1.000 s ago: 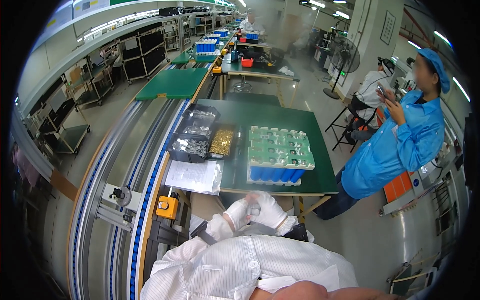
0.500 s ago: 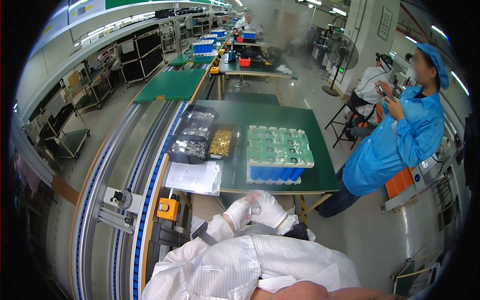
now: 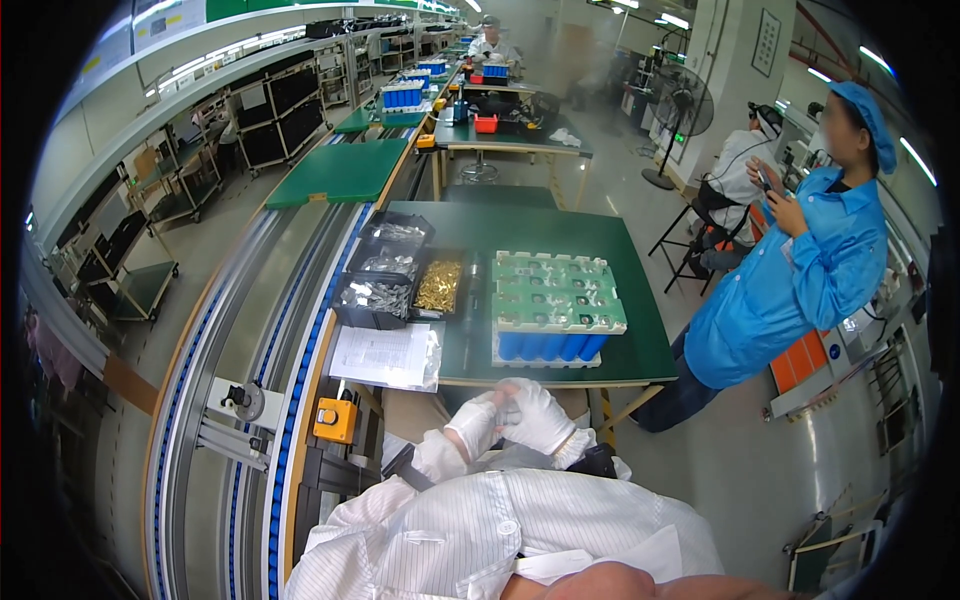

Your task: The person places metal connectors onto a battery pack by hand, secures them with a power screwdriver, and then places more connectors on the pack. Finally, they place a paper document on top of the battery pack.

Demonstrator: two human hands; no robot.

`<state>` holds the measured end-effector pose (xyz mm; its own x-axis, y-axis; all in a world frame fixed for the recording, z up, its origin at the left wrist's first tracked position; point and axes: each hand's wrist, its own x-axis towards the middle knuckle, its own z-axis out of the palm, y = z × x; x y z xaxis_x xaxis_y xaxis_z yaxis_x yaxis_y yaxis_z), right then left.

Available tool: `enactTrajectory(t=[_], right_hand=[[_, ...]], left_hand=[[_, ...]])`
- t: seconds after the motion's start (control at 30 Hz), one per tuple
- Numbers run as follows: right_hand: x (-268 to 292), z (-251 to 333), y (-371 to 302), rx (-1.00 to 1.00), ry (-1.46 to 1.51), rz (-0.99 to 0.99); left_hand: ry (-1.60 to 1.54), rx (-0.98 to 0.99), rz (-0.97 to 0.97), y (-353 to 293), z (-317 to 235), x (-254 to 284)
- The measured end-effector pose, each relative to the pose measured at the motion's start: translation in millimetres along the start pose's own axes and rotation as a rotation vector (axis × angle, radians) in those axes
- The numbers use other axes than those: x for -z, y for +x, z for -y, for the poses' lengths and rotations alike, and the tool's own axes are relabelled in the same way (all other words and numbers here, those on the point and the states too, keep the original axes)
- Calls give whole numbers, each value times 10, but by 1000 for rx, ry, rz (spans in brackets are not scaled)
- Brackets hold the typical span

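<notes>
Holds left hand (image 3: 477, 422) against white-gloved right hand (image 3: 538, 418), fingers curled, cannot tell whether gripping anything, with blue-celled battery module (image 3: 558, 308) ahead of both.

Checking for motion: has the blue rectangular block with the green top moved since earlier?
No: the block keeps its place against the green rectangular tabletop.

Battery pack (image 3: 560, 305) on table (image 3: 645, 340), bins (image 3: 368, 317) at left

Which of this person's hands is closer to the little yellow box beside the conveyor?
Left. The left hand is off to the right of the yellow box; the right hand is farther to the right, just beyond the left one.
</notes>
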<state>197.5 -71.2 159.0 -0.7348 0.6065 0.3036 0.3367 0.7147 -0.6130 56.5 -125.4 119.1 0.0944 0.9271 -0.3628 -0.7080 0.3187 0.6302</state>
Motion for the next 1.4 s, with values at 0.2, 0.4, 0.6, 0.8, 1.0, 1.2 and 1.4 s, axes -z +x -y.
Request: enactTrajectory(t=[0.2,0.4,0.6,0.8,1.0,1.2,1.4], right_hand=[[-5,-12,-3,1,0,2],[2,-9,-7,8,41,-5],[-2,-5,-13,14,50,-29],[-34,-45,-21,3,18,-19],[-23,-35,-23,10,20,-10],[-17,-22,-32,-14,51,2],[-19,-54,-26,7,57,2]], left_hand=[[67,-22,-37,-9,-27,-4],[53,-13,-51,-18,-29,-19],[28,-17,-17,-17,-19,-9],[-19,-1,32,32,24,61],[8,11,18,5,21,59],[-5,-1,15,-33,4,27],[16,4,15,-9,7,56]])
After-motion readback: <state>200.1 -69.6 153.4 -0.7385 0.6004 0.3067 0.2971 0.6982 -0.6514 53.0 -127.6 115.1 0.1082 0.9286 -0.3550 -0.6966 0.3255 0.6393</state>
